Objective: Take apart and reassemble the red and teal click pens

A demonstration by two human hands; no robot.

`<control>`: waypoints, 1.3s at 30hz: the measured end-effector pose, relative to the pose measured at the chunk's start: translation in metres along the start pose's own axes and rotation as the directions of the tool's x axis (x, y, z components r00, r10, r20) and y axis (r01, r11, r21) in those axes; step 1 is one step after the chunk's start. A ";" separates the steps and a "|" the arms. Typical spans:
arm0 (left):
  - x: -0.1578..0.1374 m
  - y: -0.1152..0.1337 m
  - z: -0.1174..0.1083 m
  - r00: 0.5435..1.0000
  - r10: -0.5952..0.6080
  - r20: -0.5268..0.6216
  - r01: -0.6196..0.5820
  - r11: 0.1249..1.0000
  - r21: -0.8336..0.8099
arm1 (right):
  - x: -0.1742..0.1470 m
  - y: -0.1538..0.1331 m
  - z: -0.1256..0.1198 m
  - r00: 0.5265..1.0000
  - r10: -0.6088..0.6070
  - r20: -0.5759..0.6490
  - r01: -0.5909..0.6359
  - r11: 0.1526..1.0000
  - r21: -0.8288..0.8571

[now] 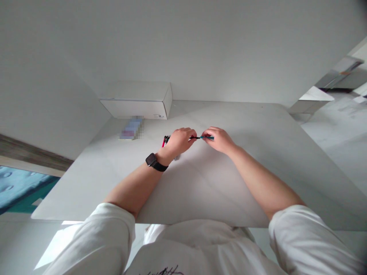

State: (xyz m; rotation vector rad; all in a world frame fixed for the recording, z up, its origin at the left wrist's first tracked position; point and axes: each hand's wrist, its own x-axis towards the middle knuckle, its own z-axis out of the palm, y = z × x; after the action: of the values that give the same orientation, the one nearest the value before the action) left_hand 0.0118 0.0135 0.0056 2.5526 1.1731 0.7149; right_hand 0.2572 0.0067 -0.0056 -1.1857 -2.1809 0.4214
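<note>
Nothing legible: dark script (pixel 166 271) on shirt (pixel 197 244), print (pixel 158 116) on white box (pixel 132 108) (too small).

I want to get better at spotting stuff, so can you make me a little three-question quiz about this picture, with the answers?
1. Which grip holds the teal piece?
A) left
B) right
C) neither

2. True or false: the black watch is on the right wrist.

3. Fill in the colour: the big box on the table is ____.

Key:
1. B, the right grip.
2. False: the black watch is on the left wrist.
3. White.
</note>
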 end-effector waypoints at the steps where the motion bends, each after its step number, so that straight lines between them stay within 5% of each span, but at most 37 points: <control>1: 0.000 0.000 0.000 1.000 0.003 0.000 -0.003 1.000 0.000 | 0.000 -0.001 0.000 1.000 -0.002 0.000 0.002 1.000 0.004; 20: 0.000 0.000 0.004 0.999 0.031 -0.010 -0.030 0.994 0.107 | -0.002 0.001 0.004 0.996 -0.089 -0.018 0.088 0.994 -0.060; 30: 0.003 -0.006 0.008 1.000 0.011 0.011 -0.011 1.000 -0.026 | -0.002 -0.002 0.003 0.986 -0.160 -0.037 0.152 0.976 -0.153; 39: 0.004 -0.013 0.008 0.987 -0.076 0.140 0.101 0.978 -0.180 | -0.002 -0.001 0.000 0.967 -0.255 -0.007 0.241 0.924 -0.295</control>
State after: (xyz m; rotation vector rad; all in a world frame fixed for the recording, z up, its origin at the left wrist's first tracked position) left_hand 0.0098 0.0247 -0.0051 2.3388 1.1126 0.5946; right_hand 0.2570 0.0039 -0.0060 -1.0337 -2.3717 -0.0391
